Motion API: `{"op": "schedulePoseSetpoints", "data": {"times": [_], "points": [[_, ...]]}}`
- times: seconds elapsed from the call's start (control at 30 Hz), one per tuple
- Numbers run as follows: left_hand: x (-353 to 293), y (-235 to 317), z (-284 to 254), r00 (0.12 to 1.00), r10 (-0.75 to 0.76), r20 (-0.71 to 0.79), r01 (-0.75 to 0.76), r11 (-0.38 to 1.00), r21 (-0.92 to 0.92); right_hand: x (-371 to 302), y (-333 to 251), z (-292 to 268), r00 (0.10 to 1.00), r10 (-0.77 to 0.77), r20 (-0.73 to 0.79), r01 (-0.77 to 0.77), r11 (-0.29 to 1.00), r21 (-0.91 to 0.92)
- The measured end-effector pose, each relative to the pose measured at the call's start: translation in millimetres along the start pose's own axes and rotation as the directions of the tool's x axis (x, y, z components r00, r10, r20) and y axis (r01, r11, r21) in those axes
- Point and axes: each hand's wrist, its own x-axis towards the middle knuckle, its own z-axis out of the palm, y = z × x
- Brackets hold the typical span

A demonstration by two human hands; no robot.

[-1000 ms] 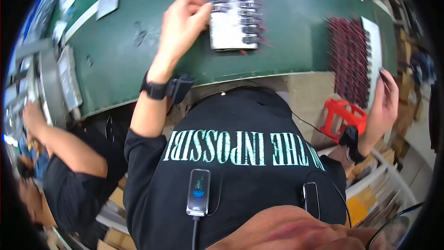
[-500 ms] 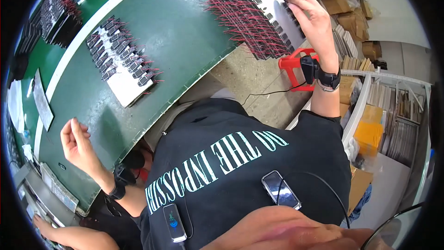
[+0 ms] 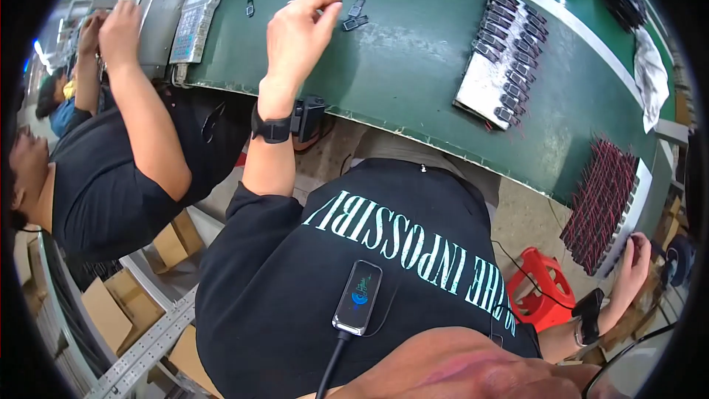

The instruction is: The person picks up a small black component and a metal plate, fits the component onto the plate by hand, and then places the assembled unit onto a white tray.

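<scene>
Illumination: bright, even. Flat green tabletop: pale, diffuse sheen; soft shadow beside bare left hand. Small glaring white light at far left. Optics: black vignette at corners; tabletop's front edge bowed; left-rim background soft.

1. We're in a factory workshop, an assembly floor by every sign!
2. Here's the long green worktable, small black parts ranked along a white board, dense red wires bristling rightward.
3. And left, a co-worker beside a keypad panel, cardboard boxes below!
</scene>
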Motion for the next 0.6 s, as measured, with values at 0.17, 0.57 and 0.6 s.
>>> {"op": "schedulePoseSetpoints", "data": {"times": [0.17, 0.57, 0.6], "points": [[-10, 12, 5, 0.992, 0.007, 0.130, -0.031, 0.982, 0.184, 3, 1, 6, 0.997, 0.081, -0.019, -0.077, 0.984, 0.163], [-20, 16, 21, 0.981, 0.193, -0.009, -0.189, 0.968, 0.165, -7, -10, 0, 0.975, 0.088, -0.206, -0.070, 0.993, 0.093], [-19, 20, 22, 0.983, 0.182, -0.031, -0.179, 0.979, 0.095, -14, -31, 8, 0.931, 0.076, -0.356, -0.054, 0.996, 0.072]]}}
